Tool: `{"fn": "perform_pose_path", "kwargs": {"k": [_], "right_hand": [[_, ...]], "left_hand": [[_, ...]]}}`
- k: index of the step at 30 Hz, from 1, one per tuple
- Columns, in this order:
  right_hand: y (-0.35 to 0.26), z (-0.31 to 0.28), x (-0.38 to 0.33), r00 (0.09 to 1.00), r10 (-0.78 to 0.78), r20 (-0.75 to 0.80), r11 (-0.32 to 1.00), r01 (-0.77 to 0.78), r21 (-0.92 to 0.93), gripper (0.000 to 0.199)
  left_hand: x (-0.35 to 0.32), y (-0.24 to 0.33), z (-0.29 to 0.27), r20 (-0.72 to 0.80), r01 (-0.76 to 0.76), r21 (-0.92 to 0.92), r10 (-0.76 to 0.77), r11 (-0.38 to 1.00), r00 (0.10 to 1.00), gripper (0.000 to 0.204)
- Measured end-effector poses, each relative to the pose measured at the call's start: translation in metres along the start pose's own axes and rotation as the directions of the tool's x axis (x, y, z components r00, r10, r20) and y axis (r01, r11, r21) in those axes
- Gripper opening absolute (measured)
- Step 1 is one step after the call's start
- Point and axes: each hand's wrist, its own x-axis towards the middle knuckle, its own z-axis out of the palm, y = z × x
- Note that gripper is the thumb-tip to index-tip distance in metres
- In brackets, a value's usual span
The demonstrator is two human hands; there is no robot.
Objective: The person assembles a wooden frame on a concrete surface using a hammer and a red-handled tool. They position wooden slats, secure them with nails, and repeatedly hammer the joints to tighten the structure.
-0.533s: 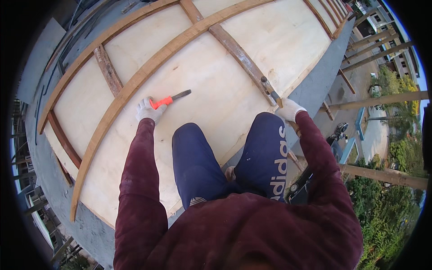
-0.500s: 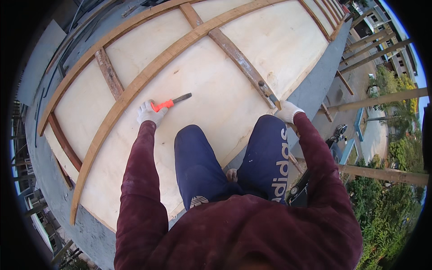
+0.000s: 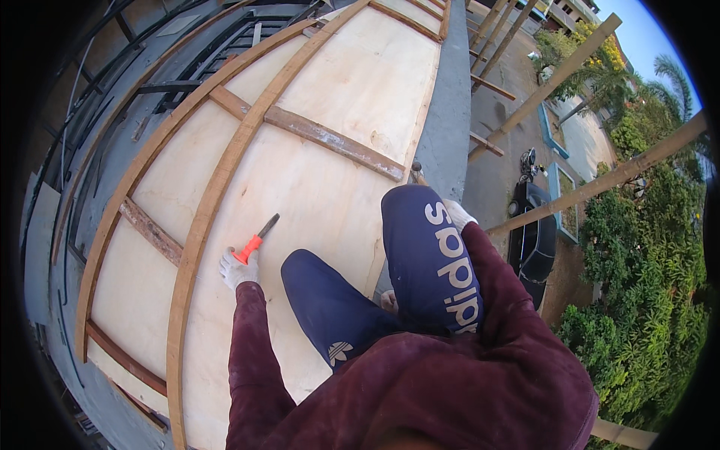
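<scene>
My left hand (image 3: 237, 268), in a white glove, grips the orange handle of a chisel (image 3: 251, 246) low over the pale plywood sheet (image 3: 307, 187). The chisel's dark flat blade points away and to the right. My right hand (image 3: 457, 214), also gloved, is beside my raised right knee, which hides most of its fingers. Beyond that knee shows a hammer (image 3: 418, 169), its head near the sheet's right edge and its wooden handle running back toward my right hand.
Curved wooden ribs (image 3: 212, 195) and short crosspieces (image 3: 334, 140) stand on the plywood. Past its right edge is a grey concrete ledge (image 3: 442, 120) with a drop to the ground. Wooden poles (image 3: 592, 176) slant up there, above a dark car (image 3: 532, 244) and green bushes.
The view has turned, so the frame appears more upright. My left hand and the chisel tilt further away from me. My right hand and the hammer have drawn back behind my right knee.
</scene>
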Motion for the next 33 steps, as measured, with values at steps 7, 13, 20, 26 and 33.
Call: {"fn": "perform_pose_path", "kwargs": {"k": [7,13,20,26,33], "right_hand": [[-0.02,-0.011,-0.043,0.967,0.003,-0.256,0.989,0.035,0.144,0.041],[-0.055,-0.028,-0.034,0.942,-0.005,-0.336,0.952,0.108,0.288,0.037],[-0.045,-0.025,0.043,0.983,0.021,-0.18,0.894,0.062,0.443,0.023],[-0.068,-0.032,0.107,0.998,-0.051,-0.023,0.84,0.055,0.539,0.039],[-0.098,-0.043,0.213,0.965,-0.245,0.098,0.825,0.154,0.544,0.057]], "left_hand": [[0.007,-0.012,-0.001,-0.065,0.003,-0.008,-0.003,1.0,0.998,0.075],[0.009,-0.01,0.001,-0.08,0.011,-0.077,-0.017,0.997,0.997,0.075],[0.029,0.027,-0.039,-0.111,-0.027,-0.471,-0.029,0.882,0.993,0.059],[0.113,0.254,-0.111,0.065,-0.317,-0.332,0.357,0.888,0.932,0.042],[0.24,0.491,-0.022,0.211,-0.606,-0.401,0.713,0.687,0.669,0.041]]}}
